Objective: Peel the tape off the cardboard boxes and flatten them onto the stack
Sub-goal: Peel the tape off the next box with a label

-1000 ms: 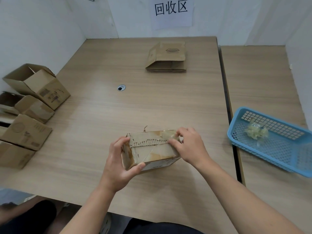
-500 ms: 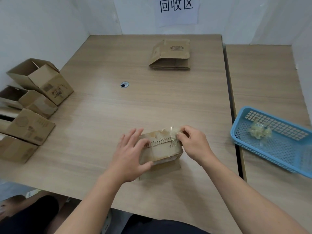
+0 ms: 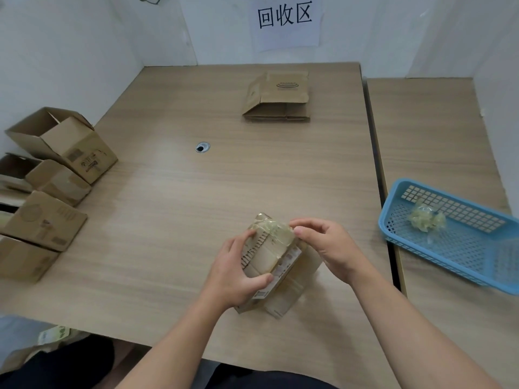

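Observation:
A small taped cardboard box (image 3: 276,265) stands tilted on the wooden table (image 3: 168,226), near its front edge. My left hand (image 3: 237,272) grips the box's left side, thumb across its front face. My right hand (image 3: 327,247) pinches the clear tape (image 3: 276,230) at the box's top right corner. A stack of flattened boxes (image 3: 278,98) lies at the far middle of the table, under a paper sign on the wall.
Several unflattened boxes (image 3: 53,175) sit along the table's left edge. A blue plastic basket (image 3: 460,237) with a wad of peeled tape (image 3: 427,219) stands on the adjoining table at right. A cable hole (image 3: 202,147) is in the tabletop.
The box has been turned upright and tilted. My left hand went from lying over the box to gripping its side. My right hand stays pinched at the tape.

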